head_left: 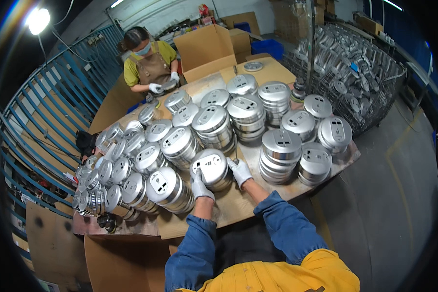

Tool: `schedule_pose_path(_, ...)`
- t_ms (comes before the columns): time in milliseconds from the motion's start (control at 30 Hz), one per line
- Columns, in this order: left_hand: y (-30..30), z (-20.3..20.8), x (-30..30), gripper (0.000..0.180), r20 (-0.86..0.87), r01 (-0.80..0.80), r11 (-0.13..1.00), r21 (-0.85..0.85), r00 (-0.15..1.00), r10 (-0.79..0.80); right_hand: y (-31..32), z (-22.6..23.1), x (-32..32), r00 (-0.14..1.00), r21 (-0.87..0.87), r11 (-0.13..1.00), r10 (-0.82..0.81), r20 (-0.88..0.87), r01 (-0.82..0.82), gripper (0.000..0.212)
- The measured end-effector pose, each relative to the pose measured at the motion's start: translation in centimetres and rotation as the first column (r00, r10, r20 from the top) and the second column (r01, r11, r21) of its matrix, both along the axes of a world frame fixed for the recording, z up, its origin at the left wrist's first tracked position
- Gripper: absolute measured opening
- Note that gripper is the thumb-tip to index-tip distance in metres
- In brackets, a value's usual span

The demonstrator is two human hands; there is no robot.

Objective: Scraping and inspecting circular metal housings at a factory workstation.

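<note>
My left hand (200, 188), in a whitish glove, grips the near left edge of a round silver metal cover (212, 165) with dark cut-outs. This cover lies on top of a short stack at the table's front. At the stack's right side is my right hand (240, 172), also gloved, with its fingers closed. A small dark, thin piece (235, 159) shows at those fingers; its kind is too small to tell. Similar stacked covers stand close by, one tall stack (170, 191) to the left and another (280, 156) to the right.
Many more stacks fill the cardboard-covered table (228, 208). Across it, a person (153, 68) in gloves handles a metal piece. An open carton (207, 51) stands at the back, a wire cage (357, 78) of metal parts at the right, blue railings (48, 112) at the left.
</note>
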State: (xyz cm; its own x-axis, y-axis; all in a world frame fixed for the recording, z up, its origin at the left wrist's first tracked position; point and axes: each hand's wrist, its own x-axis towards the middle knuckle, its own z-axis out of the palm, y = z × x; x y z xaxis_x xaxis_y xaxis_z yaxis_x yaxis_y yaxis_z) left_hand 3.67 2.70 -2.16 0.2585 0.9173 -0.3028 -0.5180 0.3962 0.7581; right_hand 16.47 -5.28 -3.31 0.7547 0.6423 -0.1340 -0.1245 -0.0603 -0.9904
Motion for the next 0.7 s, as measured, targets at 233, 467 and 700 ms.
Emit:
schedule_pose_path(233,-8.6,2.1,-1.6,0.059,-0.471,-0.127,0.907,0.401,0.821,0.323,-7.2,2.8,-2.8,0.981,0.141,0.983,-0.097,-0.167,0.121,0.033)
schedule_pose_path(467,-11.5,5.0,3.1,0.058,-0.451,0.180,0.612,0.770,0.832,0.323,-15.1,7.4,0.0,0.862,0.496,0.830,0.037,-0.505,0.255,0.022)
schedule_pose_path(700,-12.0,7.2,6.4,0.064,-0.622,0.334,0.554,0.762,0.614,0.486,-19.4,10.0,5.0,0.804,0.631,0.730,0.196,-0.561,0.263,0.033)
